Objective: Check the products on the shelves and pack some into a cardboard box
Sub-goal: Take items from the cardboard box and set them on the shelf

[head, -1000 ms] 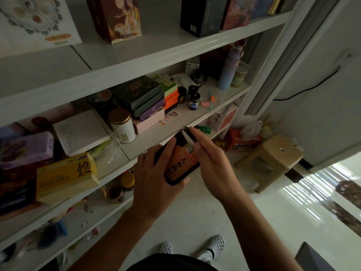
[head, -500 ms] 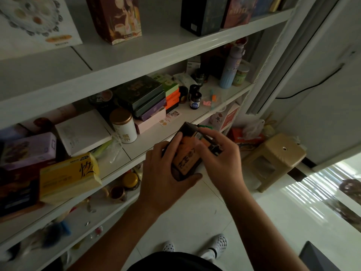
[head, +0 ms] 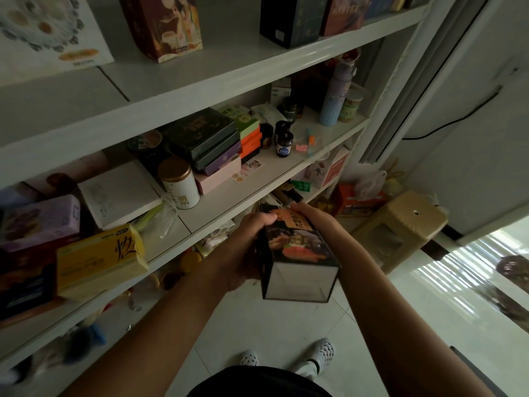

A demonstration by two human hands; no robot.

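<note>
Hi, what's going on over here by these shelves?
A person stands at the white shelves, holding a dark product box with an orange label in both hands, clear of the shelf. The left hand grips its left side; the right hand curls over its far end. A yellow box and a white tin sit on the shelves. No packing carton is in view.

White shelves (head: 286,170) carry a yellow box (head: 100,259), a white tin (head: 180,184), stacked flat boxes (head: 209,141), dark bottles (head: 284,143) and a blue flask (head: 333,101). A beige stool (head: 400,227) stands on the floor (head: 272,325).
</note>
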